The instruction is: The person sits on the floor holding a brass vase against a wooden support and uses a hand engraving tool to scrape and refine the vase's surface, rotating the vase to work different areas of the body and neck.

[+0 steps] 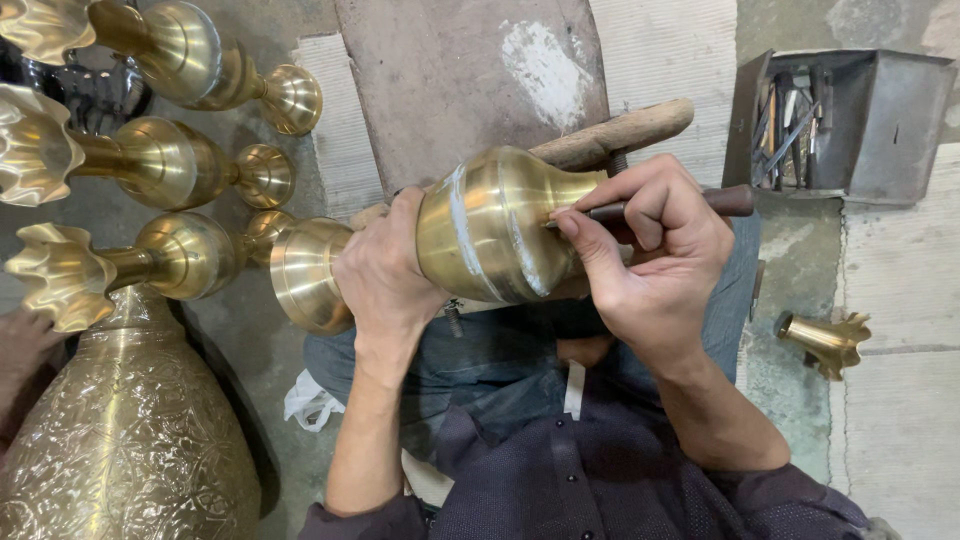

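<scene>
The left hand (385,270) grips the brass vase (480,238) (lying sideways across the lap) at its narrow waist. The right hand (655,255) pinches a wooden-handled engraving tool (690,205) against the vase's body, with 3 fluted brass vases (160,160) lying just beside it.

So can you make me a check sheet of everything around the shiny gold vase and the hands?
Surface: worn brown wooden block on a grey concrete floor.
Job's things: plain polished brass vase lying sideways over the lap; thin dark-handled engraving tool, tip on the vase.
Clutter: three fluted brass vases lying at left; large engraved brass pot; small fluted brass top piece; grey metal box of tools; wooden-handled mallet.
Grips: left hand wrapped round the vase; right hand pinching the tool.
Cables: nothing seen.
Surroundings: another person's hand at the left edge.
</scene>
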